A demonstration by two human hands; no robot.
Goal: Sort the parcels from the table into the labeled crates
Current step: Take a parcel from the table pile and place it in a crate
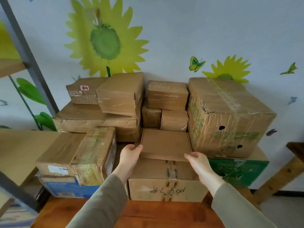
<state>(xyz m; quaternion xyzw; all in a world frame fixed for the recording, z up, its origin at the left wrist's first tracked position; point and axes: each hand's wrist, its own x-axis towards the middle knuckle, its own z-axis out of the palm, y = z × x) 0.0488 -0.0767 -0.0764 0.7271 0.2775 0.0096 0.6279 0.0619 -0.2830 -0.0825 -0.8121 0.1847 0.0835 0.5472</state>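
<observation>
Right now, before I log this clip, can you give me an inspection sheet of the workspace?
Surface: reddish-brown wooden table under the boxes.
Job's things: flat plain brown cardboard parcel atop a brown carton with handwriting; labelled crates not seen.
Clutter: stacked taped cardboard boxes, a green box, a blue box.
Grippers: left hand, fingers curled round the parcel's near-left corner; right hand at its near-right corner, contact unclear.
Cables: nothing seen.
Surroundings: white wall with sunflower decals; grey metal shelf frame on the left.
</observation>
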